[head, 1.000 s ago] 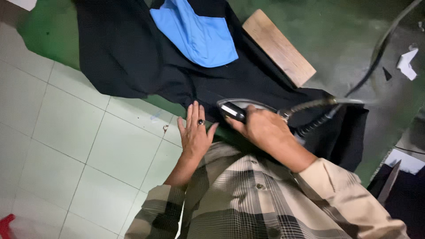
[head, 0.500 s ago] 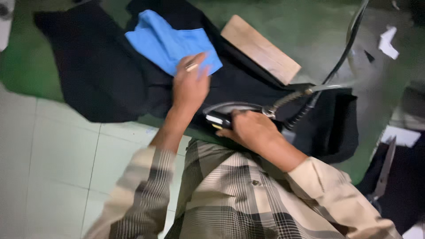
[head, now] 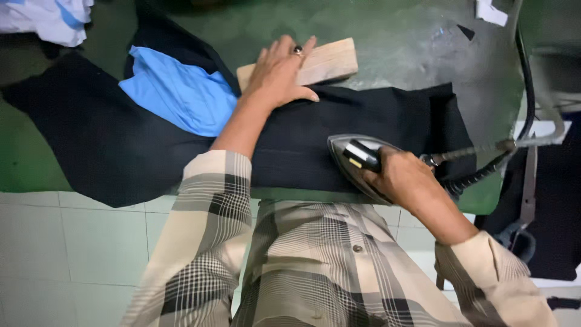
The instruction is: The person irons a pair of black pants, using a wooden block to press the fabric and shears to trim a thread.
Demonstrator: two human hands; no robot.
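Observation:
A black garment [head: 339, 133] lies spread across the green ironing table [head: 399, 42]. My right hand [head: 399, 178] grips the handle of a steam iron [head: 354, 158] that rests on the cloth near the table's front edge. My left hand [head: 279, 72], wearing a ring, lies flat with fingers apart, partly on a wooden block [head: 330, 60] and partly on the black cloth. A light blue fabric piece [head: 181, 94] sits on the garment to the left of that arm.
A hose and cable [head: 502, 148] run from the iron to the right and up the table's edge. White cloth [head: 45, 18] lies at the far left corner. White paper scraps [head: 490, 11] are at the back right. Pale floor tiles [head: 72, 248] lie below.
My left hand has moved from the garment's front edge up past the blue piece onto the wooden block. The iron stays in my right hand on the black cloth. The view has swung round.

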